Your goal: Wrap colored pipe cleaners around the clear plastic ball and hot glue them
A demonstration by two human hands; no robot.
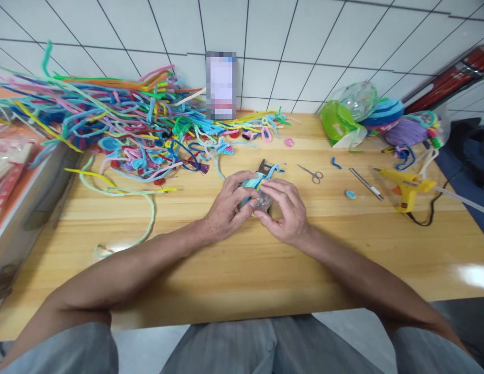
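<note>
Both hands meet at the middle of the wooden table [234, 270]. My left hand [226, 208] and my right hand [283, 210] are closed round a small clear ball [262, 201] wrapped in light blue and yellow pipe cleaners [254, 182]. The fingers pinch the fuzzy strands against the ball. A blue pipe cleaner end [273, 168] sticks up just behind the hands, beside small pliers [262, 166].
A big heap of coloured pipe cleaners [120, 124] covers the back left. Small scissors [312, 174], a craft knife [365, 183] and a yellow glue gun [405, 188] with cable lie to the right. Clear balls and wrapped coils [366, 111] sit at back right. A phone [221, 85] leans on the wall.
</note>
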